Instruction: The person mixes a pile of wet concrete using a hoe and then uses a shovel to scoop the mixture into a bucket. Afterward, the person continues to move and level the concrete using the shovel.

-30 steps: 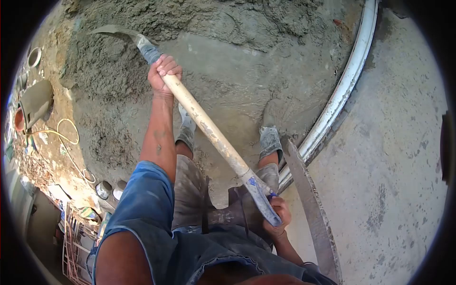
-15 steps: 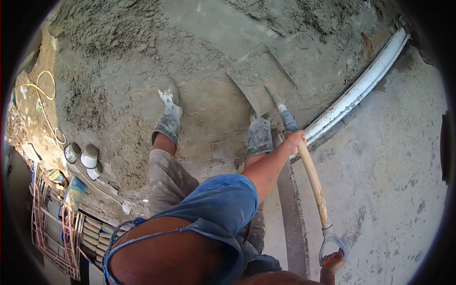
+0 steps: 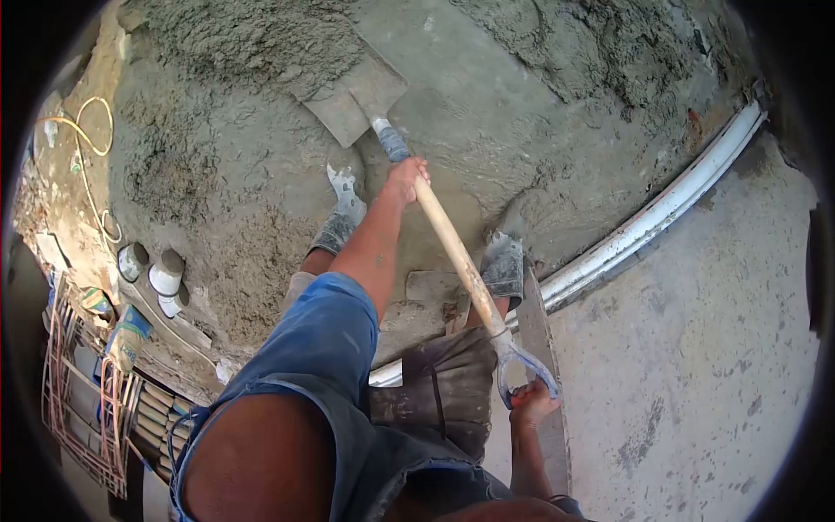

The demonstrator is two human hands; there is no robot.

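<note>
A long-handled shovel point(image 3: 455, 244) slants across the view, its flat metal blade point(image 3: 376, 90) tipped into the heaped wet concrete point(image 3: 252, 43) at the upper left. Around the lower part of the wooden shaft, just behind the taped socket, my left hand point(image 3: 406, 179) is closed. At the other end, my right hand point(image 3: 532, 404) grips the D-shaped handle point(image 3: 524, 365). Bits of orange show at that hand. Below the blade, my boots stand in the wet concrete.
A curved white pipe-like edging point(image 3: 652, 209) separates the wet concrete from a hard grey floor point(image 3: 661, 348) on the right. Capped pipe stubs point(image 3: 165, 274), a yellow hose point(image 3: 91, 130) and reddish metal bars point(image 3: 87, 409) are on the left.
The shovel has swung left and forward, from the smooth area near my right boot into the heap at upper left. Both hands have moved left with it, still holding it.
</note>
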